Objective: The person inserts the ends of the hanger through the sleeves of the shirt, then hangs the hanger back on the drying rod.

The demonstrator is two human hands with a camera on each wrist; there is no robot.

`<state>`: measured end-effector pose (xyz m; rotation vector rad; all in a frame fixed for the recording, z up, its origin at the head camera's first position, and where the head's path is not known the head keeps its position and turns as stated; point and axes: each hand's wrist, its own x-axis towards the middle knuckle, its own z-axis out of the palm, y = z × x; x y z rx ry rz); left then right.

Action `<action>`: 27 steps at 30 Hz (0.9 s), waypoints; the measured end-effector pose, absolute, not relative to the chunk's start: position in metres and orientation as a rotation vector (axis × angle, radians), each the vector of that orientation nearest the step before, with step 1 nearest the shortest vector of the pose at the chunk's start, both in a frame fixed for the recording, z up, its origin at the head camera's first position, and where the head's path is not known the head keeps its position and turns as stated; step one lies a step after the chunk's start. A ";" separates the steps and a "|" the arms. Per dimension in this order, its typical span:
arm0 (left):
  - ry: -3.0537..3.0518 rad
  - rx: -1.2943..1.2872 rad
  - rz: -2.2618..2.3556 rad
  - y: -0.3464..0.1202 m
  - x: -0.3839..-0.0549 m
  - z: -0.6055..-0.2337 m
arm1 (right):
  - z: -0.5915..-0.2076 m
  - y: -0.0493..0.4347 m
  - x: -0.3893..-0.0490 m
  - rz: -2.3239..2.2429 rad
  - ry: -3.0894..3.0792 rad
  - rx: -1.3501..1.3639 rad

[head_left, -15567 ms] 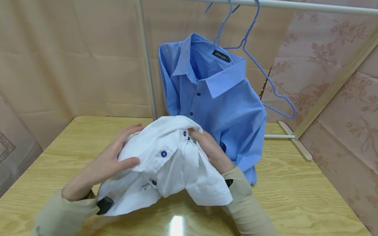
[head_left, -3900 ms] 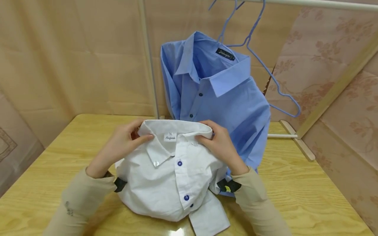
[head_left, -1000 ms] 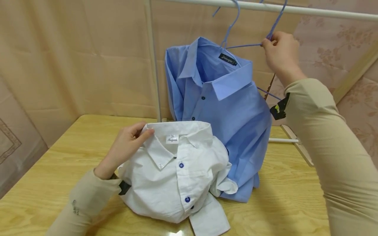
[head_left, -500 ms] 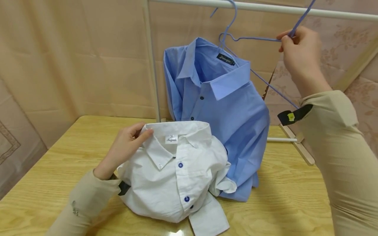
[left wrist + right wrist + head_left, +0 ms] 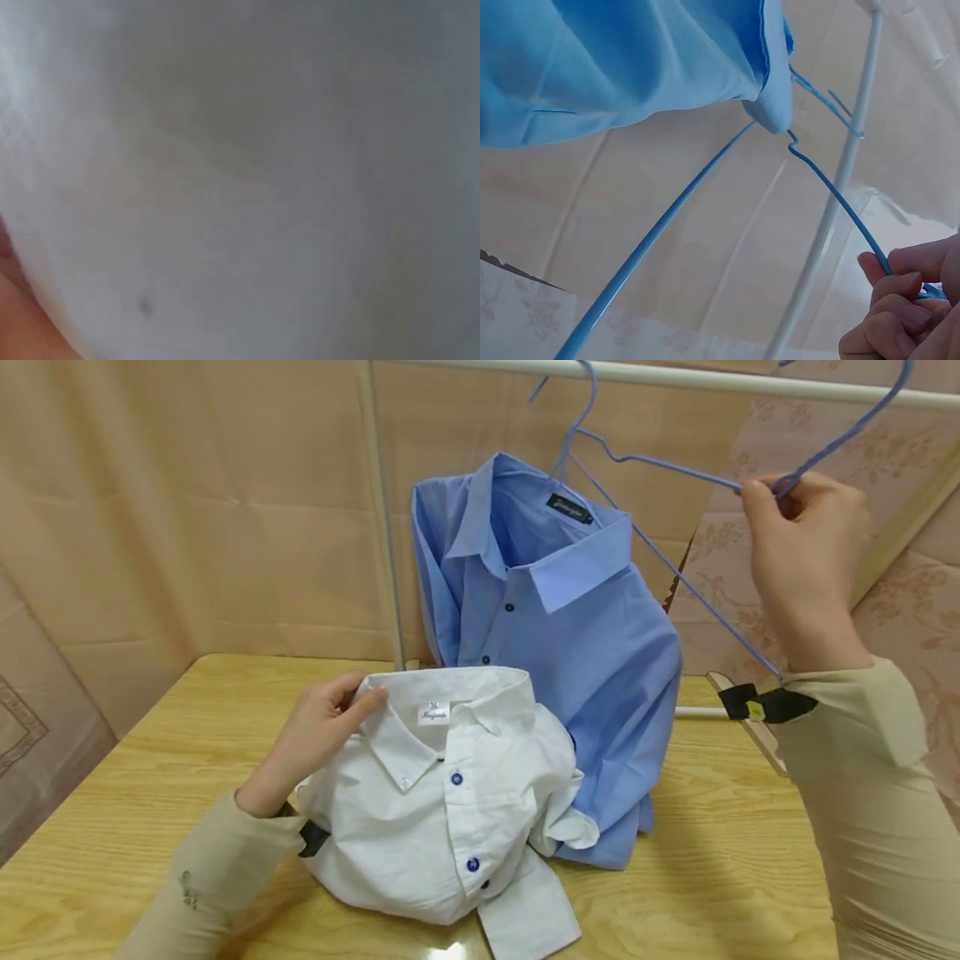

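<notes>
My left hand [image 5: 318,731] pinches the left side of the collar of a white shirt [image 5: 405,852], which has dark blue buttons and sits bunched on the table. White cloth [image 5: 247,210] fills the left wrist view, blurred. Up at the right, my right hand [image 5: 810,543] grips a blue wire hanger [image 5: 675,466] at the base of its hook. That hanger's far end overlaps the hook of a second hanger [image 5: 588,402], on which a blue shirt [image 5: 570,635] hangs. In the right wrist view, curled fingers [image 5: 900,300] hold the hanger's wire beside the blue shirt [image 5: 630,60].
A white rail [image 5: 675,378] runs across the top, with an upright pole [image 5: 382,527] left of the blue shirt. The rack's wooden foot [image 5: 750,735] stands at the back right of the wooden table [image 5: 150,793]. Curtains hang behind.
The right hand, earlier on the white collar, took hold of the bare hanger and drew it rightward and nearer, its hook now in front of the rail. The left hand stays at the white collar.
</notes>
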<state>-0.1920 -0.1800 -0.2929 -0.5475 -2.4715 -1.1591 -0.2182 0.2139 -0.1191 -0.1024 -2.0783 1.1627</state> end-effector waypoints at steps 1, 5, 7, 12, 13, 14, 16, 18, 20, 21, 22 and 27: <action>-2.471 -0.550 -1.162 -0.180 -0.192 -0.293 | -0.121 0.215 -0.215 1.153 -2.070 -0.100; -2.467 -0.554 -1.163 -0.181 -0.192 -0.293 | -0.129 0.215 -0.201 1.139 -2.037 -0.103; -2.465 -0.557 -1.160 -0.182 -0.192 -0.292 | -0.132 0.215 -0.196 1.146 -2.003 -0.108; -2.460 -0.564 -1.161 -0.182 -0.190 -0.291 | -0.142 0.215 -0.184 1.158 -1.875 -0.106; -2.460 -0.565 -1.161 -0.182 -0.190 -0.291 | -0.144 0.216 -0.182 1.159 -1.850 -0.098; -2.460 -0.565 -1.161 -0.183 -0.189 -0.290 | -0.146 0.216 -0.179 1.159 -1.826 -0.090; -2.460 -0.564 -1.159 -0.183 -0.188 -0.289 | -0.150 0.217 -0.175 1.160 -1.777 -0.064; -2.455 -0.563 -1.165 -0.183 -0.187 -0.289 | -0.153 0.217 -0.171 1.185 -1.724 -0.046; -2.442 -0.560 -1.171 -0.183 -0.186 -0.288 | -0.155 0.217 -0.167 1.201 -1.691 -0.030; -2.434 -0.558 -1.172 -0.183 -0.186 -0.288 | -0.156 0.217 -0.165 1.252 -1.655 -0.007; -2.426 -0.556 -1.174 -0.183 -0.186 -0.288 | -0.158 0.218 -0.164 1.316 -1.618 0.024; -2.387 -0.534 -1.172 -0.181 -0.184 -0.287 | -0.162 0.223 -0.155 1.703 -1.375 0.215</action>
